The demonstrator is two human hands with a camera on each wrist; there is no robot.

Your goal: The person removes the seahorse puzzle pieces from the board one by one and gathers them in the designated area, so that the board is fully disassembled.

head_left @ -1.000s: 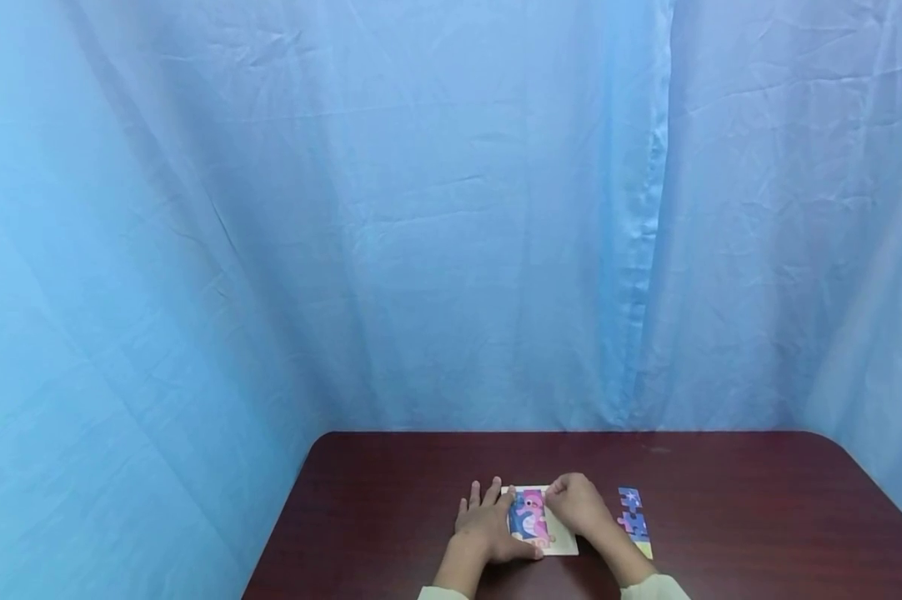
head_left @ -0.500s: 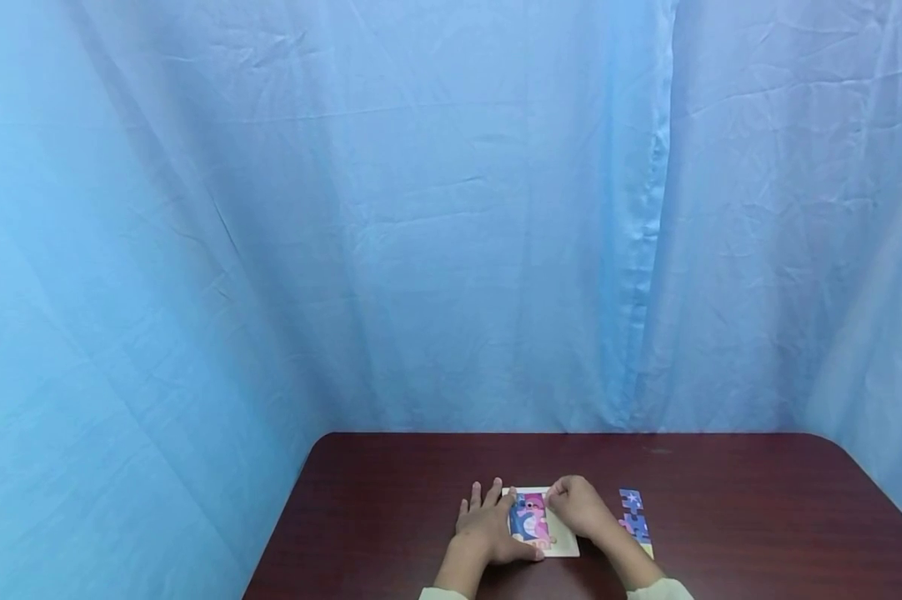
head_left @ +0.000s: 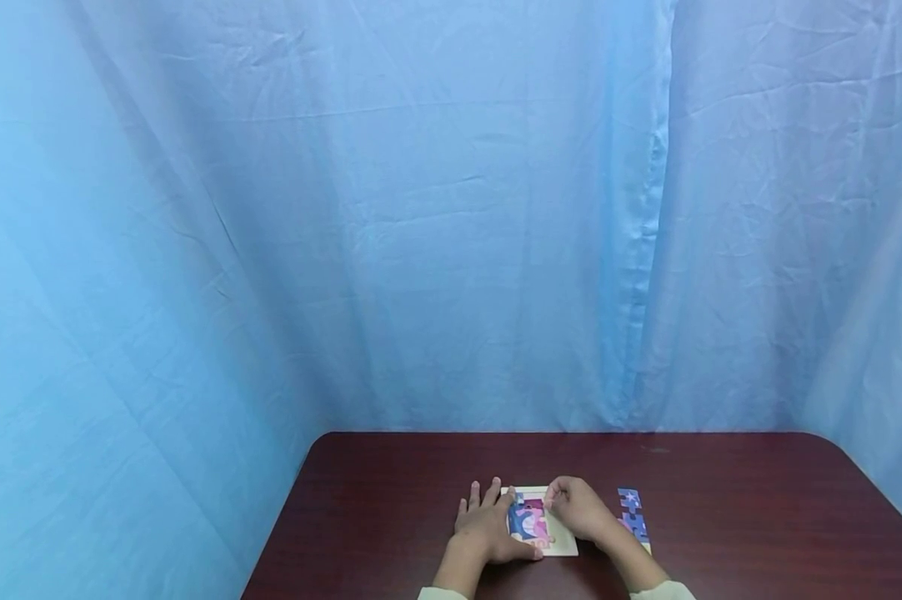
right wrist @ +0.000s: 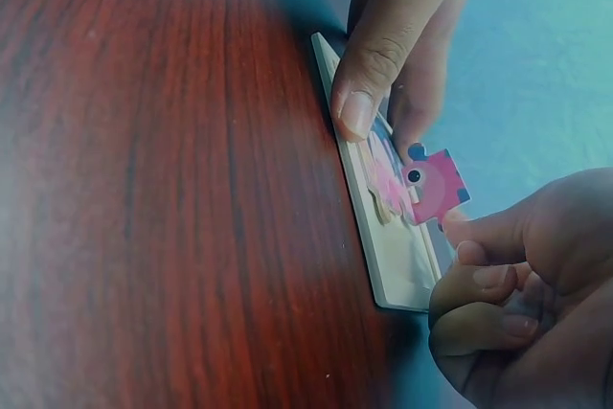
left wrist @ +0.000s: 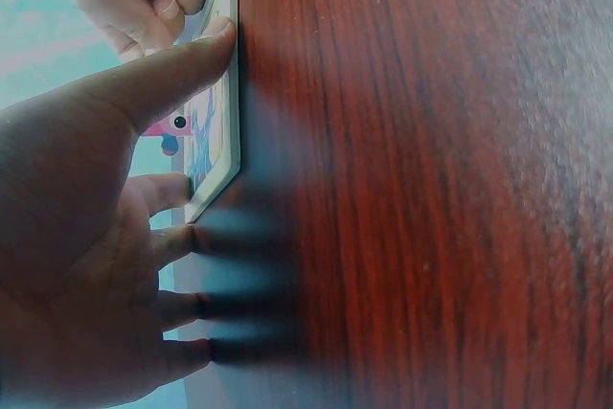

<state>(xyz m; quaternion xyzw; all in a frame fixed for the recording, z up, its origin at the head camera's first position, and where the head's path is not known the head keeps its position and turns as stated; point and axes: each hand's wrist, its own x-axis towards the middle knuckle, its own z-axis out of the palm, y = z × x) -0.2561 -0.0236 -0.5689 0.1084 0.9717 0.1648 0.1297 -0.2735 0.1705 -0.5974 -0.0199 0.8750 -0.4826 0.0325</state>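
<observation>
My right hand point(head_left: 577, 507) pinches a pink jigsaw piece point(right wrist: 441, 187) with a printed eye by its edge, between thumb and curled fingers. In the right wrist view this piece stands tilted up from the puzzle tray point(right wrist: 391, 280). Pale and square, the tray lies flat on the table, with blue and pink pieces joined in its left part. My left hand point(head_left: 484, 533) spreads over the tray's left side. Its thumb point(left wrist: 206, 53) presses on the near rim, while the other fingers reach straight past the left and far edges.
Several loose blue, purple and yellow jigsaw pieces point(head_left: 635, 527) lie to the right of the tray, partly behind my right forearm. The dark red wooden table point(head_left: 391, 500) has rounded far corners. Blue curtains point(head_left: 451, 250) hang behind and beside it.
The pink piece, flat in the tray a second ago, has tipped up with my right fingers on it. My right hand has shifted only slightly; the left hand stays in place.
</observation>
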